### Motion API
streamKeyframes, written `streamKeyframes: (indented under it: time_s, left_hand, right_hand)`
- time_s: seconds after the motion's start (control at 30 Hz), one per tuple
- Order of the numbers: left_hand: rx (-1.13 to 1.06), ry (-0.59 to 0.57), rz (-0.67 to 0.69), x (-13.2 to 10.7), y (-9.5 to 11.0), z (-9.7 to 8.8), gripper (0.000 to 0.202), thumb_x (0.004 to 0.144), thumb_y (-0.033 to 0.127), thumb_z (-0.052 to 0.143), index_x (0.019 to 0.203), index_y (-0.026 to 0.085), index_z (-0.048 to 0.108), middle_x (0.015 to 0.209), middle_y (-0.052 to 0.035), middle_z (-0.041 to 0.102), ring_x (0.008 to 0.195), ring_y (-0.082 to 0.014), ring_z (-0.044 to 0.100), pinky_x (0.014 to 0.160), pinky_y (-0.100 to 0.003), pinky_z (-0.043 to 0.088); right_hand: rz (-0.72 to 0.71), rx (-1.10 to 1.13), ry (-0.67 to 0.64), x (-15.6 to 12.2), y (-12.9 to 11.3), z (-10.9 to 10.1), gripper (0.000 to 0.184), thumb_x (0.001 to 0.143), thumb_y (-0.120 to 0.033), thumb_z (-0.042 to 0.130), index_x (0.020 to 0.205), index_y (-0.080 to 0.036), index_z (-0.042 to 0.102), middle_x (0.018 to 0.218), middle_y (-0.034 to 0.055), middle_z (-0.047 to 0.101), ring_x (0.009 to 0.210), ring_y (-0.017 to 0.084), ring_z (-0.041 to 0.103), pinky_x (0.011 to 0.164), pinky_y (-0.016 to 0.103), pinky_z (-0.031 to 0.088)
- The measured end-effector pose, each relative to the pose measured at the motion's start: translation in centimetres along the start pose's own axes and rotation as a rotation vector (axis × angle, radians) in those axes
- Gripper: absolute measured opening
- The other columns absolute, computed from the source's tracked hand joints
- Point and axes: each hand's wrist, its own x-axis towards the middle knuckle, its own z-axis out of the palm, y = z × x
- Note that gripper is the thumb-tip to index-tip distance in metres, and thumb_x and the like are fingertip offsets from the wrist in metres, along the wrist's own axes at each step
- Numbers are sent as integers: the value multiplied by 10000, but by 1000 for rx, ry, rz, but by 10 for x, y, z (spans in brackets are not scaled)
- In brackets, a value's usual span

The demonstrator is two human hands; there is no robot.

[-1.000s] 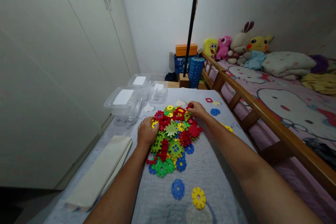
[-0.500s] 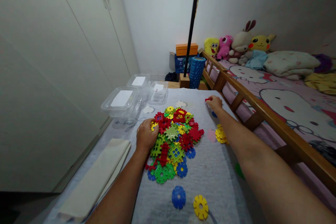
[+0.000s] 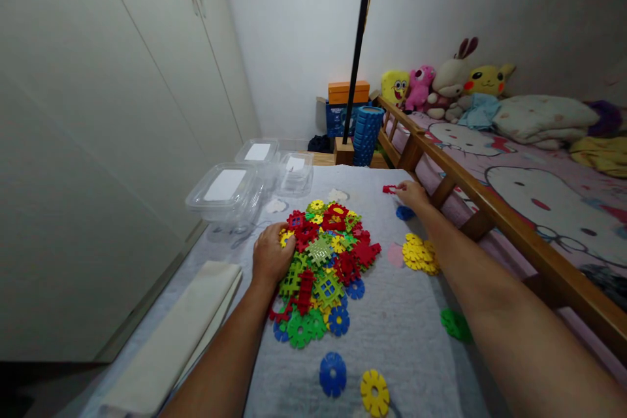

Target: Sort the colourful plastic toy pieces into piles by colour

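Observation:
A pile of red, green, yellow and blue plastic interlocking pieces point(image 3: 326, 261) lies on a grey cloth-covered table point(image 3: 392, 333). My left hand point(image 3: 272, 255) rests curled on the pile's left edge, fingers closed on a yellow piece there. My right hand point(image 3: 414, 194) is stretched to the far right of the table, pinching a small red piece point(image 3: 389, 189) just above the cloth. A blue piece point(image 3: 404, 212) lies beside that hand, and a small stack of yellow pieces point(image 3: 418, 253) sits under my forearm's left side.
Clear plastic lidded boxes point(image 3: 230, 189) stand at the table's far left. A folded cream cloth point(image 3: 176, 333) lies front left. Loose blue point(image 3: 333, 373), yellow point(image 3: 375, 393) and green point(image 3: 454, 324) pieces lie near me. A wooden bed rail point(image 3: 494, 215) runs along the right; a black pole point(image 3: 360, 46) rises behind.
My right hand left the top of the pile and moved right to the far right of the table with a red piece. My left hand stayed on the pile.

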Motion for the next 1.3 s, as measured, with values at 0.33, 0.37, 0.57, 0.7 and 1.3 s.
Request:
streamKeyframes:
  time_s: [0.33,0.37,0.57,0.7,1.3]
  left_hand:
    - [19,-2,-5,0,2,0,282,843,329,536,1074,210,648,1137,-99,700,1110,-285,628,1019,-435,469]
    - [20,1,-6,0,2,0,283,842,328,536,1075,214,649,1137,-96,700,1108,-283,629,1019,-432,470]
    - [23,-2,-3,1,2,-1,298,834,327,531,1074,212,663,1131,-97,704,1094,-285,632,1020,-430,469]
    - [22,-12,-1,1,1,-1,317,841,340,523,1090,202,661,1144,-103,701,1101,-283,630,1012,-426,468]
    - [38,-10,0,2,0,-1,351,825,353,527,1092,184,678,1147,-117,702,1093,-281,632,1019,-416,468]
  right_hand:
    - [-258,-95,-209,-46,12,-21,402,718,-288,770,1110,-202,740,1248,101,695,1197,278,597,1025,364,450]
    - [-248,-85,-185,-50,12,-22,406,728,-280,757,1125,-200,733,1259,102,690,1211,277,590,1037,370,443]
    - [-257,74,-149,-86,22,-40,266,848,-317,625,1043,-179,742,1123,89,729,1059,236,659,953,323,491]
    - [-342,84,-193,-130,31,-49,305,848,-367,636,1079,-200,744,1182,103,706,1134,261,633,1009,356,472]
    - [-332,16,-42,-209,41,-44,639,855,-460,610,1445,-234,513,1473,150,499,1380,336,431,1115,520,362]
